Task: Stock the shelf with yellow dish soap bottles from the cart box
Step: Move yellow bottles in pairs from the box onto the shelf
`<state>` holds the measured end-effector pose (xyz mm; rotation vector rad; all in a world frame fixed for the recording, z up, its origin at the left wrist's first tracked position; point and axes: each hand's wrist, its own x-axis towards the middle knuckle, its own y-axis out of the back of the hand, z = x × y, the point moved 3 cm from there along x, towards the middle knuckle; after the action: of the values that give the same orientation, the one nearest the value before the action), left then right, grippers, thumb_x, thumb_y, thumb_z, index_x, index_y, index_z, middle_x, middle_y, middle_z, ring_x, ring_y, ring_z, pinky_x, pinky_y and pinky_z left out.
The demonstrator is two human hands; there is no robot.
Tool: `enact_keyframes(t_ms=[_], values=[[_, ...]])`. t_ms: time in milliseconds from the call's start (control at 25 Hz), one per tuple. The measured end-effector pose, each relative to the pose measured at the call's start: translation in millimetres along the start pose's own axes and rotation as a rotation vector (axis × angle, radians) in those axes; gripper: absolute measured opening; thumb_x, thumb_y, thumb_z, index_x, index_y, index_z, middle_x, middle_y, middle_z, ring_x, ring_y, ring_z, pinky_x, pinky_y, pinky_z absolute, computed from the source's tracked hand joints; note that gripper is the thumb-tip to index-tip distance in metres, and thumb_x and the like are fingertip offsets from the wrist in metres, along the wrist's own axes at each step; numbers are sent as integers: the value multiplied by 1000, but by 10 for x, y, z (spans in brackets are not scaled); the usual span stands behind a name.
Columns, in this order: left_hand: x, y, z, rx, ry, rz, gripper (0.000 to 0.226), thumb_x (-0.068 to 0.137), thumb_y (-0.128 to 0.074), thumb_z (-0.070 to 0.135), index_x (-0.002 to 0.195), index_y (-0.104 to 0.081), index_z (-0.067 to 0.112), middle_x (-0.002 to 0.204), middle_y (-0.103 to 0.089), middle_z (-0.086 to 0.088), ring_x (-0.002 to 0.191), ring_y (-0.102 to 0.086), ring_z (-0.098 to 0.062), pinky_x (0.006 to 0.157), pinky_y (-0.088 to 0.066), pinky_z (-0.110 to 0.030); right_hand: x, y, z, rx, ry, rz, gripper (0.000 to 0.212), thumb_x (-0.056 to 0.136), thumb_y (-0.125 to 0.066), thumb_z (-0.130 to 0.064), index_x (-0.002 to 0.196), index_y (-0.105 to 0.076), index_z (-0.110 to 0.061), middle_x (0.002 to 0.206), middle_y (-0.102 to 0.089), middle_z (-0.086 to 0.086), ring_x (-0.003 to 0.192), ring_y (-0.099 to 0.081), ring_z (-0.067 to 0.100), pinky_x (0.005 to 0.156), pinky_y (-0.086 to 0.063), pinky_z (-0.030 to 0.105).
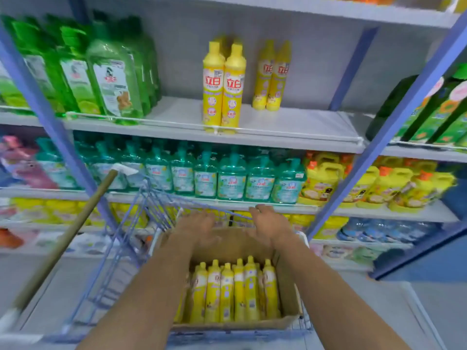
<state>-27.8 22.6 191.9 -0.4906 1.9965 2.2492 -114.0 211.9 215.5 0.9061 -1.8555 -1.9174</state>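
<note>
Metal shelf, cardboard box, slim yellow bottles

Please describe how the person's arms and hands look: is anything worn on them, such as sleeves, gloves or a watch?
Both forearms are bare as far as the view shows; no sleeve reaches into the picture. The left hand and the right hand wear no gloves. No watch, bracelet or ring can be seen, though motion blur softens the fingers, so a thin ring could be missed.
</note>
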Motion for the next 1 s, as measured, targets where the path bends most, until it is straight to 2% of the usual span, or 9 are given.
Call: enact_keyframes(t_ms=[80,200,400,520,680,840,920,1000], values=[[-40,-401,-66,-48,23,-60,78,89,-56,64,148,-38,17,152,-43,-10,141,-39,-32,114,-36,-46,3,-411,-70,15,-4,-73,70,95,-54,-57,148,-37,-14,149,-41,11,139,-39,33,105,-44,49],[-38,-1014,-151,-97,60,-179,77,89,-56,63,147,-39,15,147,-47,-12,136,-42,-33,109,-40,-44,42,-1027,-77,47,-6,-218,68,97,-52,-56,147,-40,-10,150,-40,13,141,-35,35,106,-44,48],[154,-1923,-288,-142,134,-407,69,92,-56,60,139,-42,12,140,-48,-12,130,-45,-33,99,-46,-48,252,-1930,134,105,-84,-414,71,99,-46,-59,152,-33,-12,152,-36,12,139,-38,34,99,-50,49],[507,-2218,-343,-168,133,-386,70,90,-58,62,138,-45,13,137,-50,-10,127,-48,-33,98,-48,-46,470,-2279,365,122,-145,-454,66,100,-48,-56,147,-38,-11,147,-41,14,135,-41,35,99,-49,49],[990,-2684,-467,-214,161,-385,77,91,-58,60,146,-38,11,144,-49,-11,132,-47,-32,103,-46,-47,753,-2758,628,129,-194,-478,67,99,-49,-57,144,-40,-10,145,-41,14,134,-41,35,101,-45,48],[1476,-3258,-698,-276,182,-391,63,92,-62,52,135,-45,9,140,-52,-16,131,-49,-34,103,-44,-43,1053,-3284,751,238,-265,-502,67,96,-53,-58,140,-42,-8,146,-44,15,136,-43,34,102,-43,44],[1609,-3477,-783,-321,202,-389,58,92,-64,48,129,-49,6,136,-56,-16,128,-51,-34,100,-43,-40,1159,-3472,784,316,-310,-459,65,95,-60,-54,137,-45,-7,142,-49,16,132,-47,33,96,-43,40],[1650,-3690,-802,-350,253,-346,57,90,-68,47,126,-53,5,132,-59,-16,124,-53,-36,97,-43,-39,1244,-3646,809,381,-376,-379,65,89,-70,-48,134,-48,-6,134,-57,17,125,-54,35,84,-42,36]])
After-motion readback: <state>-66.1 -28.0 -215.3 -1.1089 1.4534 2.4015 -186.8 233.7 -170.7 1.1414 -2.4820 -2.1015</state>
